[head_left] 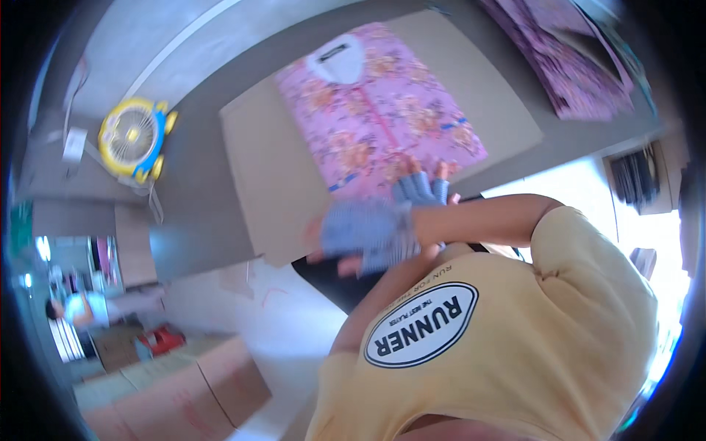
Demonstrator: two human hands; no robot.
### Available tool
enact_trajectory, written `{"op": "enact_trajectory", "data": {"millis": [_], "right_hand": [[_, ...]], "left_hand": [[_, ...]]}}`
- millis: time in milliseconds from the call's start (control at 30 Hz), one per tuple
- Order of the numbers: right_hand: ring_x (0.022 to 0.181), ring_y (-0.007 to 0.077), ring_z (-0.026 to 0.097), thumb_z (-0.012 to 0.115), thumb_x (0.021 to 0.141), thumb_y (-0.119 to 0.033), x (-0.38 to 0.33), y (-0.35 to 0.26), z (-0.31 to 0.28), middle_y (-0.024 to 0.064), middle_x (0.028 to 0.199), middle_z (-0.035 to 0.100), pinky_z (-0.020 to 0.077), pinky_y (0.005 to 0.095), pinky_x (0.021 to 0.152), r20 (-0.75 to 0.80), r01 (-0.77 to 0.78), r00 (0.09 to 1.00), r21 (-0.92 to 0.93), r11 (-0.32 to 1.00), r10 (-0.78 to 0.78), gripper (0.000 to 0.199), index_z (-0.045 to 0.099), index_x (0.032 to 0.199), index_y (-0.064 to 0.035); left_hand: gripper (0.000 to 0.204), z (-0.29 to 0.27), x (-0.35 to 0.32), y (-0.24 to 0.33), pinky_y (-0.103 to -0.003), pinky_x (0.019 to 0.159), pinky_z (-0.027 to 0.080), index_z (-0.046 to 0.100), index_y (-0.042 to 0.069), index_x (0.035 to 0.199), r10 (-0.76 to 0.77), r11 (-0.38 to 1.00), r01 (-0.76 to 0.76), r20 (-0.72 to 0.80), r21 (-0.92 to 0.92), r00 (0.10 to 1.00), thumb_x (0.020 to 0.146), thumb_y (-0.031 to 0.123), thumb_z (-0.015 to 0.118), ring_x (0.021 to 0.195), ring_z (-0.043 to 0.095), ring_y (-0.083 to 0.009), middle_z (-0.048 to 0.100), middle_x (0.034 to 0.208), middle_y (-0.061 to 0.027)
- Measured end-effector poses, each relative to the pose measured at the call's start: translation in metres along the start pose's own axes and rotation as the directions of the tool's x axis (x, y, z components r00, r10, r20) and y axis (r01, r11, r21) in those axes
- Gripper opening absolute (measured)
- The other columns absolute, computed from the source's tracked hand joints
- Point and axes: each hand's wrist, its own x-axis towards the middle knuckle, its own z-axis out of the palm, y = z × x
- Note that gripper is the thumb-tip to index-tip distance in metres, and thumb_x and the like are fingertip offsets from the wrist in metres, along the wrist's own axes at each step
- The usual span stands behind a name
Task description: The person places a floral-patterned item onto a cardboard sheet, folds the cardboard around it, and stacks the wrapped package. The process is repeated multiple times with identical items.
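A pink floral garment (pixel 353 121), folded into a neat rectangle with a white inner neck, lies on a sheet of brown cardboard (pixel 257 162). My forearms cross in front of my chest. My left hand (pixel 421 188), in a blue-grey fingerless glove, rests at the garment's near edge with its fingers spread. Passing over the left arm, my right hand (pixel 368 234) wears a similar glove and is blurred by motion. Its fingers and thumb look apart, with nothing visible in them, near the garment's near left corner. Small blue strips sit near both lower corners of the garment.
A grey table (pixel 195 184) carries the cardboard. More folded pink garments (pixel 562 62) are stacked at the far right. A yellow and blue fan (pixel 132 138) stands at the left. Cardboard boxes (pixel 173 393) and a distant person (pixel 84 309) are at the lower left.
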Motion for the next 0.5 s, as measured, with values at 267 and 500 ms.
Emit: {"op": "enact_trajectory", "data": {"millis": [267, 500], "right_hand": [[0.141, 0.0400, 0.019, 0.066, 0.063, -0.069, -0.164, -0.006, -0.070, 0.0194, 0.149, 0.030, 0.0077, 0.0590, 0.112, 0.008, -0.479, 0.738, -0.698, 0.532, 0.674, 0.103, 0.037, 0.143, -0.0123], [0.107, 0.0208, 0.056, 0.076, 0.054, -0.049, -0.111, -0.006, -0.020, 0.0018, 0.102, 0.060, 0.0330, 0.0466, 0.095, -0.047, -0.578, 0.643, -0.684, 0.444, 0.764, 0.059, 0.064, 0.101, -0.0167]], "left_hand": [[0.043, -0.019, -0.007, -0.016, -0.045, 0.090, 0.043, 0.058, 0.009, 0.120, 0.239, 0.959, -0.235, 0.011, -0.158, 0.971, 0.080, 0.023, 0.066, 0.110, 0.055, -0.0334, 0.058, 0.117, -0.0168], [0.016, -0.068, -0.007, -0.043, -0.036, 0.067, 0.050, 0.068, 0.004, 0.097, 0.226, 0.900, -0.238, -0.076, -0.366, 0.971, 0.083, 0.010, 0.062, 0.075, 0.064, -0.0281, 0.065, 0.083, -0.0141]]}}
